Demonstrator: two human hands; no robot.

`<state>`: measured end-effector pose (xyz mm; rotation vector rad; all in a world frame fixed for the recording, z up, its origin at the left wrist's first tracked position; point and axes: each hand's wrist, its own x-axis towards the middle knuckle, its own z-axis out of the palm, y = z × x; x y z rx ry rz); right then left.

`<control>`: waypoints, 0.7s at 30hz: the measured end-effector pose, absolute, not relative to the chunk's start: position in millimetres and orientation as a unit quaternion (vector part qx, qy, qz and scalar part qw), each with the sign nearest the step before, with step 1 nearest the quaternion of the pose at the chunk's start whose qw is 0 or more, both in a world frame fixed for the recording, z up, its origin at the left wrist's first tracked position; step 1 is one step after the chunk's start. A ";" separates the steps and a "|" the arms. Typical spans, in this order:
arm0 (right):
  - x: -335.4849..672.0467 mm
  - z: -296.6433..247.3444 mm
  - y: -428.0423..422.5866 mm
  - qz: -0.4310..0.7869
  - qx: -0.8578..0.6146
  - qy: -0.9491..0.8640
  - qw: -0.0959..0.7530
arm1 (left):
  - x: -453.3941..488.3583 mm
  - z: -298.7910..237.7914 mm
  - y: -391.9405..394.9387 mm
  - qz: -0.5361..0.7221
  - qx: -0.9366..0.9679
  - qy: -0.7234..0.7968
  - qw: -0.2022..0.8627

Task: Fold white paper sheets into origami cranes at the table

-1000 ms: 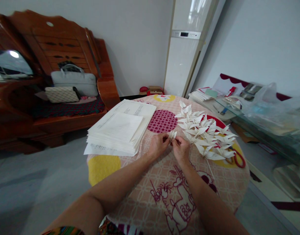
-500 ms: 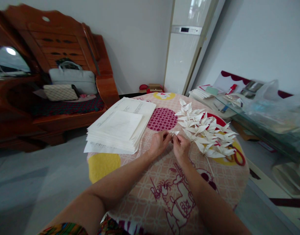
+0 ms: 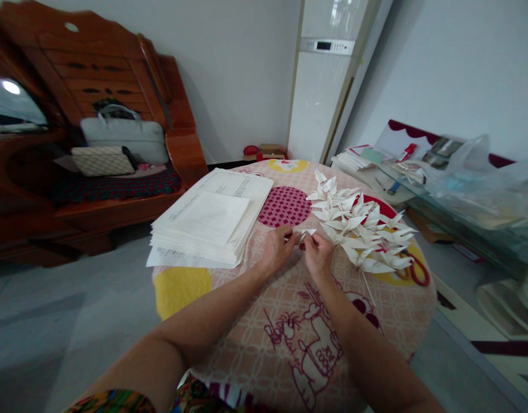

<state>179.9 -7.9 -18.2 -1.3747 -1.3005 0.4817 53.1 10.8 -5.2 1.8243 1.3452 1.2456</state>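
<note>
Between my hands, over the middle of the round table, is a small folded piece of white paper (image 3: 306, 232). My left hand (image 3: 281, 248) pinches its left side, and my right hand (image 3: 318, 252) grips its right side with thumb and fingertips. My fingers hide much of the fold. Just right of my right hand lies a heap of folded paper cranes (image 3: 358, 223) with pointed wings. To the left of my hands sits a thick stack of printed sheets (image 3: 195, 244), topped by a pile of smaller paper squares (image 3: 214, 215).
Scissors with red handles (image 3: 419, 269) lie by the heap at the table's right edge. A patterned cloth (image 3: 255, 344) covers the table. On the right stands a glass table (image 3: 453, 215) with plastic bags (image 3: 470, 178); a wooden bench (image 3: 117, 201) holding bags is at left.
The folded paper shows a little more widely between my fingers now. My hands stay almost in place, and the whole view has shifted slightly.
</note>
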 end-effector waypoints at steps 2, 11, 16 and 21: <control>180.9 -19.0 -7.4 0.236 -0.584 -0.529 0.568 | 53.2 -6.3 11.8 0.465 0.667 0.506 0.290; 178.6 -21.6 -5.5 0.349 -0.541 -0.450 0.619 | 56.6 -11.0 14.0 0.535 0.489 0.467 0.506; 175.9 -14.9 -4.4 0.421 -0.514 -0.361 0.654 | 57.8 -10.6 14.6 0.567 0.381 0.419 0.598; 177.4 -10.8 -4.9 0.455 -0.487 -0.325 0.671 | 56.2 -7.7 15.3 0.567 0.314 0.386 0.657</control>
